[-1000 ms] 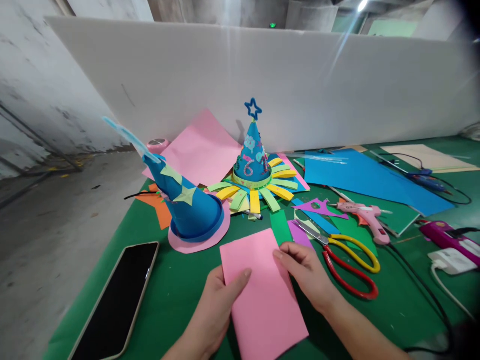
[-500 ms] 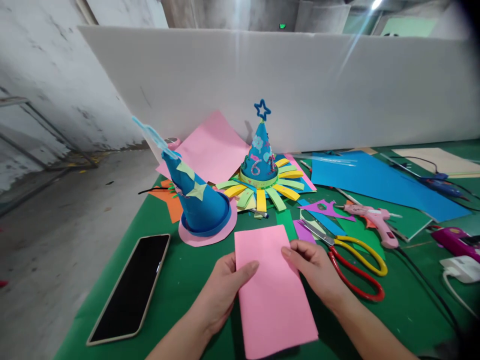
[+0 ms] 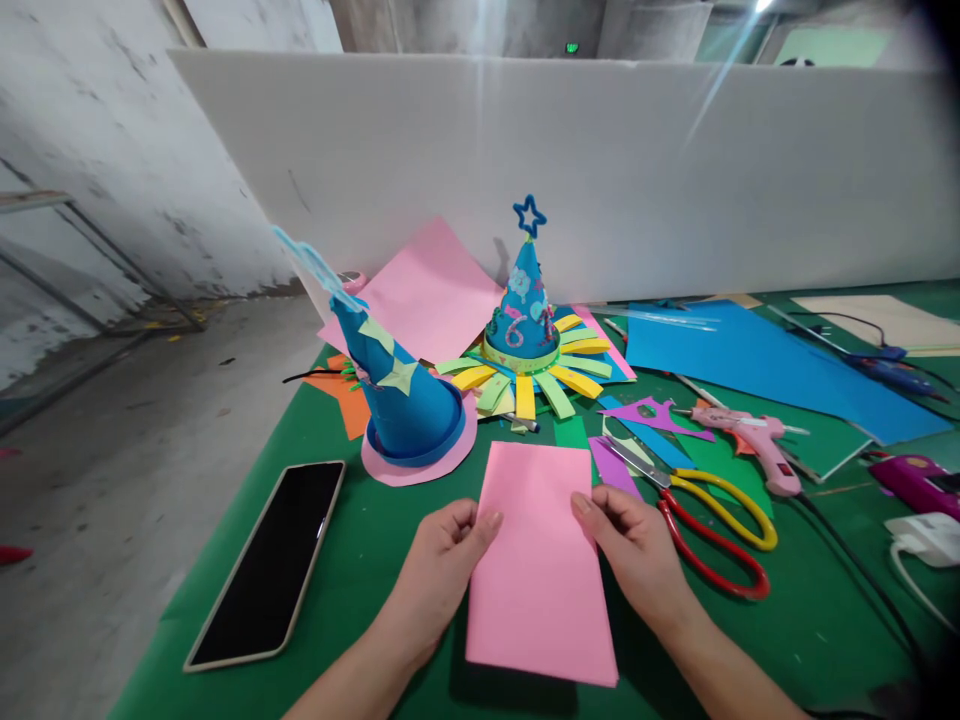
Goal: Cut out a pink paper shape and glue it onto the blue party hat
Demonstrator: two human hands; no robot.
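Note:
A folded pink sheet point(image 3: 538, 570) is held upright-lengthwise above the green table. My left hand point(image 3: 442, 560) pinches its left edge, thumb on the front face. On the opposite edge my right hand point(image 3: 637, 545) grips the sheet between thumb and curled fingers. Beyond it at the left, a blue cone hat point(image 3: 409, 415) with pale green stars leans on a pink round base. Further back stands a decorated blue cone hat point(image 3: 523, 315) with a star on top and a fringe of yellow and green strips.
Scissors point(image 3: 712, 520) with red and yellow handles lie right of my right hand, near a pink glue gun point(image 3: 757, 440). A phone point(image 3: 270, 565) rests at the left. Blue sheet point(image 3: 750, 360), paper scraps and a white board point(image 3: 525, 150) are behind.
The pink sheet has turned slightly clockwise at its lower end and its top edge has shifted right. Both hands still hold it. The whole view has shifted slightly.

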